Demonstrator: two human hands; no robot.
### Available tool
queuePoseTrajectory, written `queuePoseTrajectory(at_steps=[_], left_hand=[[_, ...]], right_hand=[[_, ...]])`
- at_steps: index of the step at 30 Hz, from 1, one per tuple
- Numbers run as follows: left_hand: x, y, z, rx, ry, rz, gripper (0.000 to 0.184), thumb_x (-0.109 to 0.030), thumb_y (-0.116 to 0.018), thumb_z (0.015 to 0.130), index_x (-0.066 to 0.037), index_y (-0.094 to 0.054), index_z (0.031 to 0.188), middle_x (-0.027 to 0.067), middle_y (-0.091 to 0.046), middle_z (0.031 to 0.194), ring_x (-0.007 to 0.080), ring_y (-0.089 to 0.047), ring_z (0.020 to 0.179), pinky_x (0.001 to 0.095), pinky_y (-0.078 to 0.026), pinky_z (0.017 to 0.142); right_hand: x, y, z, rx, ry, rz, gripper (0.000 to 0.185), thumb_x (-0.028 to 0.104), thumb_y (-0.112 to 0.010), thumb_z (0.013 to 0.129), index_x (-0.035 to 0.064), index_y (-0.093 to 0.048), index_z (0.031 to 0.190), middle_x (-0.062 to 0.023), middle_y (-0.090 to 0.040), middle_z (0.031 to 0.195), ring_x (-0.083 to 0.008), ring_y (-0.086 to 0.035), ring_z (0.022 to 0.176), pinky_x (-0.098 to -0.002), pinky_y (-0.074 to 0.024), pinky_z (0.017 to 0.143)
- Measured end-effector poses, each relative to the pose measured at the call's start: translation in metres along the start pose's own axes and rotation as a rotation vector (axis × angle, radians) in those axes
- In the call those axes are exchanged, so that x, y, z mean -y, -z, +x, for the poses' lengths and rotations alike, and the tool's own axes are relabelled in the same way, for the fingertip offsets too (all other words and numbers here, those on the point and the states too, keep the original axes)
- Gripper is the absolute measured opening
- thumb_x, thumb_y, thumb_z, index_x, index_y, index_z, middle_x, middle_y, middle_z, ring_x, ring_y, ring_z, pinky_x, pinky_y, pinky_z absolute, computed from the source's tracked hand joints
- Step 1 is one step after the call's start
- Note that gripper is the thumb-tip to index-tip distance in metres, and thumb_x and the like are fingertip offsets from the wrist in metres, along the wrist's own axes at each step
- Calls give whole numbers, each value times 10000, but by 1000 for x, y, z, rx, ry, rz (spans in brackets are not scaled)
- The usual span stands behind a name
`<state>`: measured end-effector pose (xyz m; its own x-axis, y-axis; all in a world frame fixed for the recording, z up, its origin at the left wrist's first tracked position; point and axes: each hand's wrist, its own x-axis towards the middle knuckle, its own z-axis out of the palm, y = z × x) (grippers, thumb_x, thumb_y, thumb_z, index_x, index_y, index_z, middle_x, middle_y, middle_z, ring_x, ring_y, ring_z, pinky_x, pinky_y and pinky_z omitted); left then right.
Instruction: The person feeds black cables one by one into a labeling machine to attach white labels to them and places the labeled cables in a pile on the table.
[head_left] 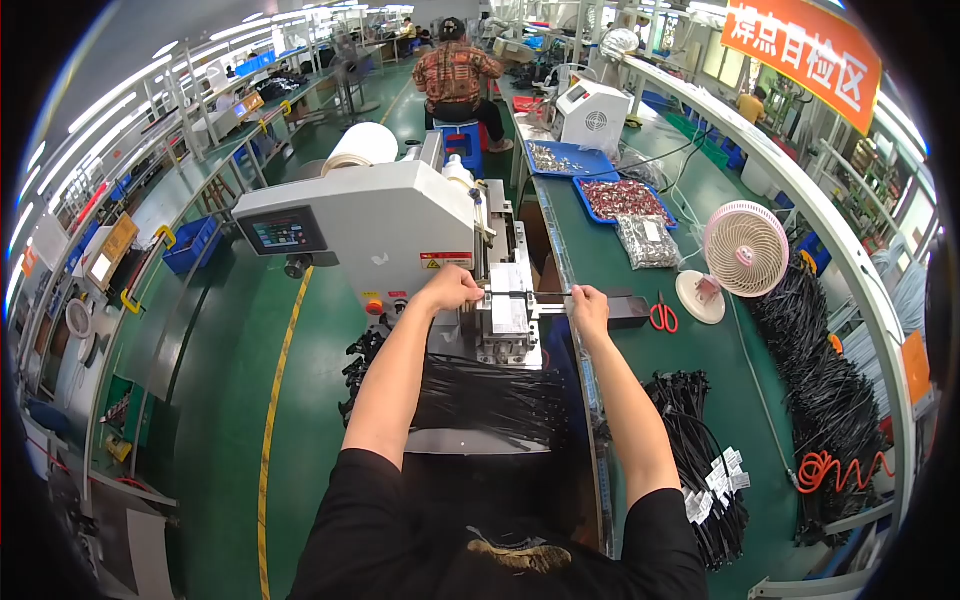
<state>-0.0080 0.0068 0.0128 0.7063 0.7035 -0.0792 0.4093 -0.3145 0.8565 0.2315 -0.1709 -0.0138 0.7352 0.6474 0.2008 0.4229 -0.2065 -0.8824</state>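
A thin black cable [532, 293] is stretched level across the work bed of a labelling machine [385, 205]. My left hand [455, 288] pinches its left end beside the machine's head. At the other end my right hand [589, 308] grips it with closed fingers. Beneath the cable a white label sheet [510, 317] lies on the bed. Closer to me, a pile of black cables [485, 395] rests on a shelf below both forearms. The exact contact between cable and label is too small to make out.
On the green bench to the right are red scissors [663, 314], a pink fan [745, 250], a labelled cable bundle [700, 460] and blue trays of small parts [622, 200]. A person [455, 75] sits on a blue stool further ahead. More black cables [815, 390] lie along the right side.
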Motion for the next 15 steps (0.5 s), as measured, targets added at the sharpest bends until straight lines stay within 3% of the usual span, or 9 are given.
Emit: queuePoseTrajectory(at_steps=[5,7,10,14,15], left_hand=[[0,4,-3,12,-1,-7,148,-142,-736,795,-25,-663,743,58,-673,701,122,-591,653,291,-463,621],[0,6,-3,26,8,-14,142,-141,-733,799,-26,-663,753,57,-674,707,120,-593,661,287,-463,626],[-2,6,-5,49,23,7,131,-141,-726,807,-28,-664,785,54,-676,733,116,-596,679,280,-463,639],[-3,4,-4,56,22,-40,133,-149,-713,816,-27,-661,805,51,-670,753,117,-597,690,279,-465,648],[-2,3,-3,57,17,-34,136,-152,-709,819,-25,-660,809,50,-667,753,119,-596,689,280,-466,650]], right_hand=[[-6,-5,3,-32,9,-29,326,296,-612,887,-14,-687,953,-164,-699,852,-259,-662,825,-360,-482,771],[0,-2,0,-7,10,-65,362,348,-595,869,16,-694,973,-207,-691,909,-360,-659,910,-410,-487,805],[-1,-1,0,6,7,-42,363,346,-588,871,17,-694,980,-210,-690,910,-362,-657,913,-410,-486,807],[-3,0,2,30,-4,0,363,341,-581,873,14,-691,986,-205,-692,910,-357,-659,905,-408,-487,805],[-3,0,3,38,-21,-2,338,315,-585,886,9,-689,983,-166,-692,869,-280,-649,852,-375,-482,778]])
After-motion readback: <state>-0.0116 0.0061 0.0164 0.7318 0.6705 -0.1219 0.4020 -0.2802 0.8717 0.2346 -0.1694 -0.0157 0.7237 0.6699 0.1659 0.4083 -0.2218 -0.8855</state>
